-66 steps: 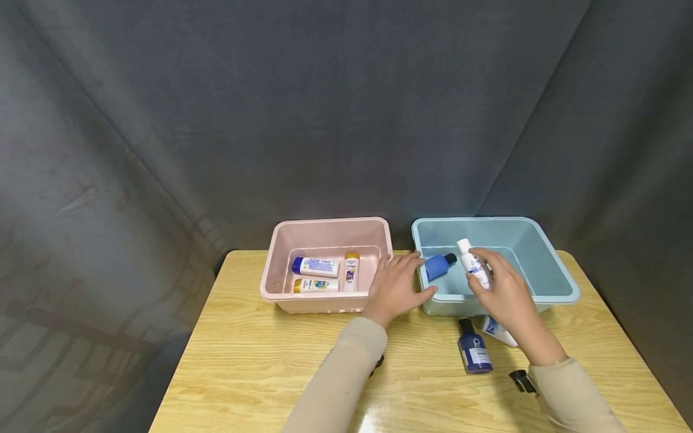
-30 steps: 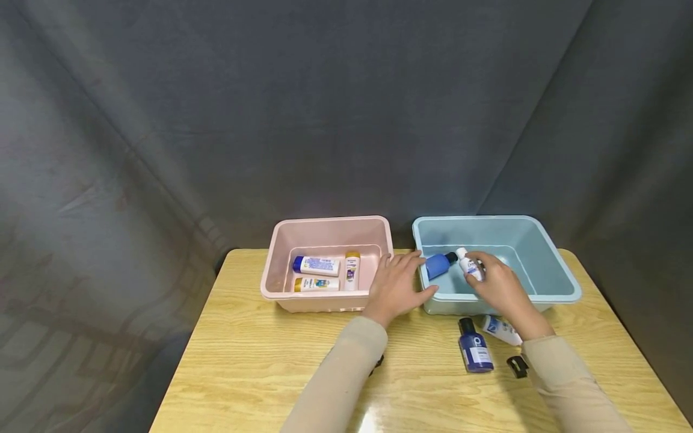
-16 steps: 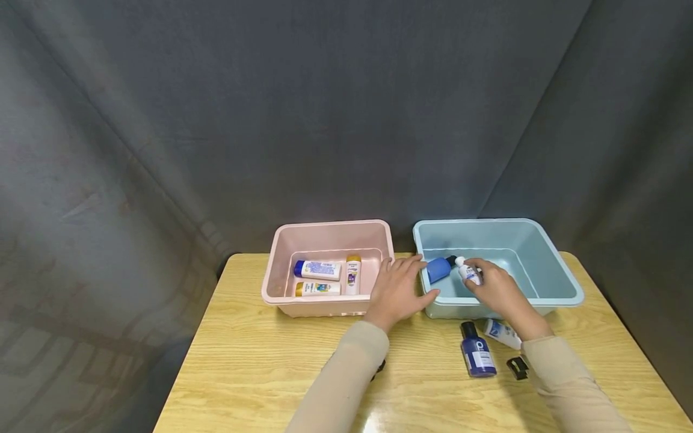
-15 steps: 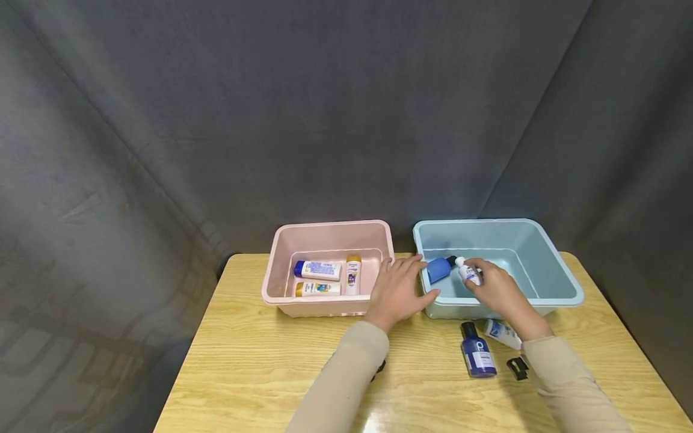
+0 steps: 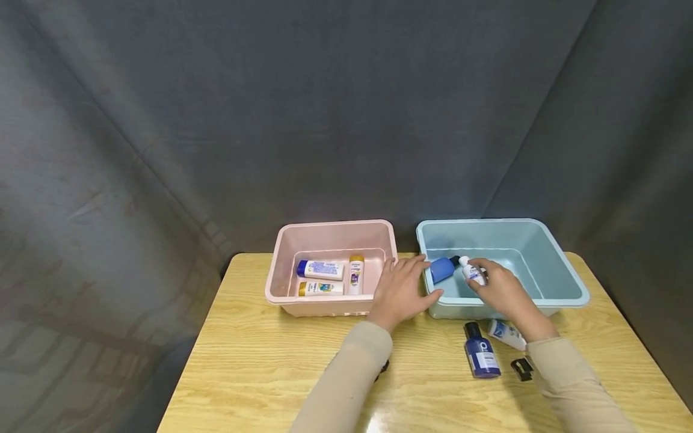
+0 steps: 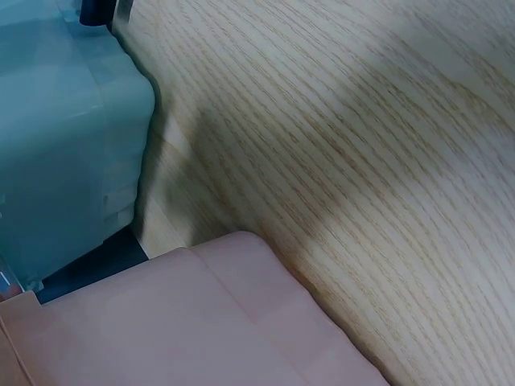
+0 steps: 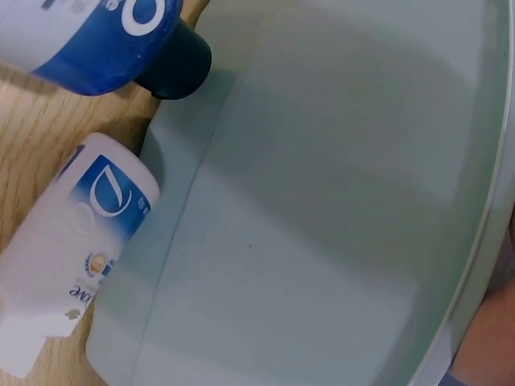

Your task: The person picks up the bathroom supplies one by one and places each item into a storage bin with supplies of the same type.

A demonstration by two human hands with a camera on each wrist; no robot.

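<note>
In the head view, my right hand (image 5: 500,291) reaches into the light blue bin (image 5: 560,298) and holds a small white bottle (image 5: 473,272) with a white cap low inside it. A blue bottle (image 5: 443,270) with a black cap lies just left of it, against the bin's left side. My left hand (image 5: 402,293) rests with spread fingers across the near rims of the pink bin (image 5: 319,306) and the blue bin. Only a sliver of the right hand (image 7: 489,334) shows in the right wrist view, behind the bin's rim.
Before the blue bin lie a dark blue bottle (image 5: 482,353), a white-and-blue bottle (image 5: 508,334) and a black clip-like piece (image 5: 522,369). Inside the pink bin are a blue-capped bottle (image 5: 325,270) and two yellow-capped bottles. A dark curtain (image 5: 346,120) hangs behind the wooden table (image 5: 243,361).
My right hand has lowered the white bottle from above the blue bin down into it, beside the blue bottle. The left hand stays at the rims.
</note>
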